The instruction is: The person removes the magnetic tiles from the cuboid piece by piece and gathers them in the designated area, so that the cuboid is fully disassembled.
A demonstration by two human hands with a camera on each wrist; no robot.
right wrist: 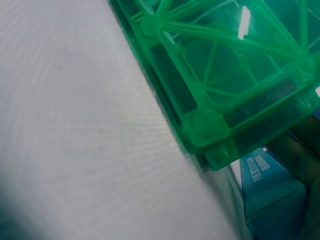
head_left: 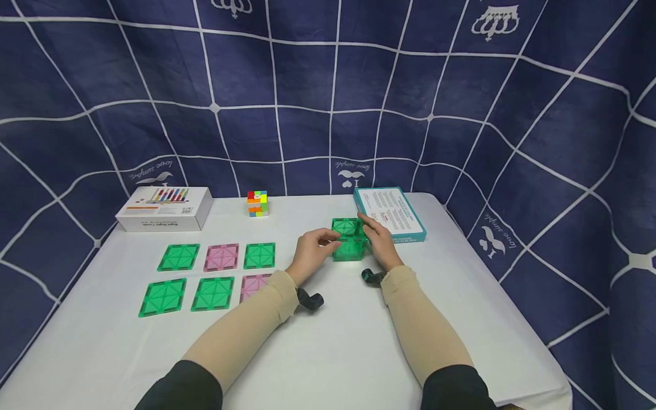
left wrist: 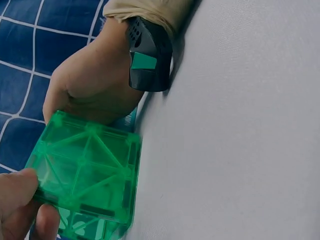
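Green tile box (head_left: 349,250): on the table (head_left: 328,353) between the two hands, its front wall upright and another tile across the top; the edges seem to meet all round, which probably helps it stand.
Left hand (head_left: 314,250): thumb and fingers clamped on the box's left edge, likely to keep that side lined up.
Right hand (head_left: 380,242): fingers fairly straight along the right side, touching rather than curled round it (the thumb's exact hold is hard to make out), perhaps as a counter-support.
Flat tiles (head_left: 178,257): six, in two rows to the left, green and pink, apart from one another, so each can presumably be lifted singly; the left sleeve (head_left: 263,302) partly covers one pink tile.
Teal box (head_left: 392,210): flat behind the right hand.
White carton (head_left: 163,210) and puzzle cube (head_left: 258,204): at the back, seemingly set aside for working room.
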